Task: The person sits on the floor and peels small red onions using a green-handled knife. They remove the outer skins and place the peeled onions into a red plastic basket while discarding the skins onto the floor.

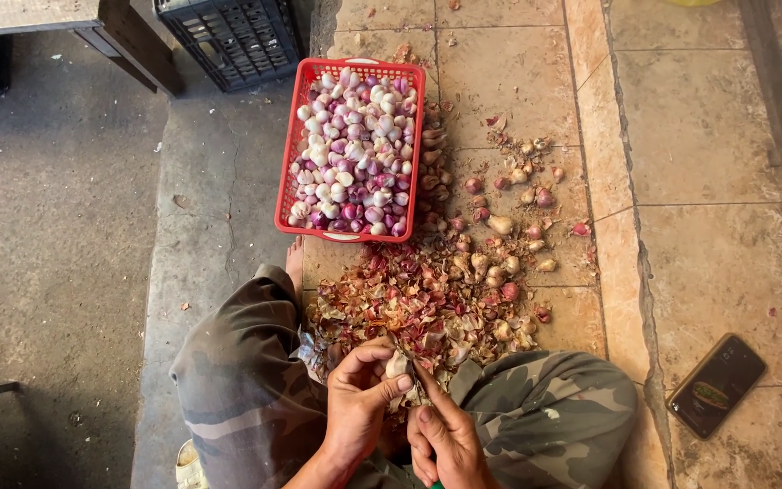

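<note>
Your left hand (355,407) pinches the shallot (397,365); right hand (441,439) grips a barely visible blade; peel thinly, dropping skins on the near pile (391,308).

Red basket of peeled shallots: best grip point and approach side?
Judging by its pose, grip the red basket by the rim of its near short end, coming from the person's side. That edge faces the left hand and right hand, with bare rim showing. The right long side is crowded by loose shallots and skins, while the far end sits near a dark crate.
</note>
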